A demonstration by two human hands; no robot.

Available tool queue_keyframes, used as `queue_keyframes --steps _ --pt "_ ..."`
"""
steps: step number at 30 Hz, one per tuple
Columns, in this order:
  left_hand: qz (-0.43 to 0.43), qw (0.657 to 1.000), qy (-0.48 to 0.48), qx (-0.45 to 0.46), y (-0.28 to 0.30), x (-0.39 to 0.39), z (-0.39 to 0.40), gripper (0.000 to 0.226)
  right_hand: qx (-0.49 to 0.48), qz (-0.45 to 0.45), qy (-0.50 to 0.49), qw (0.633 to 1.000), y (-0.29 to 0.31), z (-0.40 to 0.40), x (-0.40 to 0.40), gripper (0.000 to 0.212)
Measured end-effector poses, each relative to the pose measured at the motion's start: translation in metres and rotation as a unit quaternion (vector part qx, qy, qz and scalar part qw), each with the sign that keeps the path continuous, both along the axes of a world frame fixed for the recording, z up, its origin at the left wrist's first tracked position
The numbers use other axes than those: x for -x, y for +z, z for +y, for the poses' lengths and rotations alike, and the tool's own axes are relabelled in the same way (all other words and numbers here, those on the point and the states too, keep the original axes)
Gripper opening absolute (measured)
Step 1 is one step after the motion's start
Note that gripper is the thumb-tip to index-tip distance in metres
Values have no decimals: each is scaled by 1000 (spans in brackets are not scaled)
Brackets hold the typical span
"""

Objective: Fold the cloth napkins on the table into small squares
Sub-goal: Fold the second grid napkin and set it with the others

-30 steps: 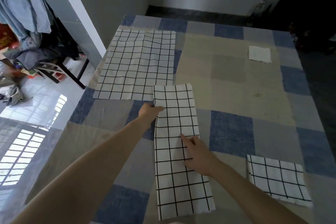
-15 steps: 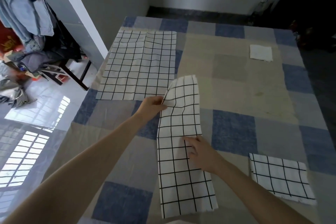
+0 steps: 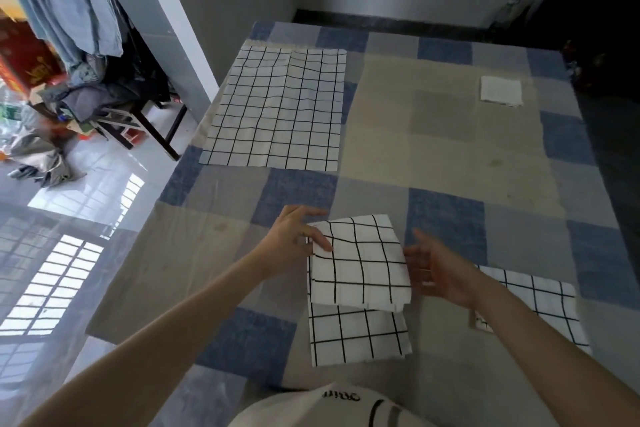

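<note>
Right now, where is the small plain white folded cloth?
In the head view, the small plain white folded cloth lies alone at the table's far right, well beyond the right hand.

Both of my forearms are bare from the frame edge to the wrist, with no sleeve, watch or band on either. My left hand (image 3: pixel 294 239) and right hand (image 3: pixel 441 274) wear no gloves or rings that I can make out. At the bottom edge my white garment (image 3: pixel 332 407) shows, with dark lettering and two short black stripes.
</note>
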State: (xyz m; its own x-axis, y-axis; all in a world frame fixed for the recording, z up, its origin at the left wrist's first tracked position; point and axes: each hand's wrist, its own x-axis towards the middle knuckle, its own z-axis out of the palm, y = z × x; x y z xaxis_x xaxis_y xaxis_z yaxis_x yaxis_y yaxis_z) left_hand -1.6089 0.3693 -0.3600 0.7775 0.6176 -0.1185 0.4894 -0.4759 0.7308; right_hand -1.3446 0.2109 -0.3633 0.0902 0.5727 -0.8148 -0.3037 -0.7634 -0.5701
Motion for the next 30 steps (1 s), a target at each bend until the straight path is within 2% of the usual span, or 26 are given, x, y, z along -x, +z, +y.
queue_keyframes --steps 2,4,10,17,25,30 --pt "16 999 -25 -29 -8 6 -13 51 -5 -64 76 995 0 -12 5 32" --pt "25 997 -46 -54 -15 12 -26 45 -13 -114 120 986 -4 -23 12 21" --pt "90 984 -116 -104 -32 29 -46 37 -38 -181 147 972 -22 -40 29 20" --pt "94 975 -134 -147 -47 35 -55 33 -53 -247 172 952 -30 -46 39 14" --pt "95 972 -130 -169 -51 43 -64 47 -67 -311 231 920 -25 -55 41 16" --pt "120 962 -175 -174 -53 44 -61 44 -65 -349 262 897 -28 -57 40 16"
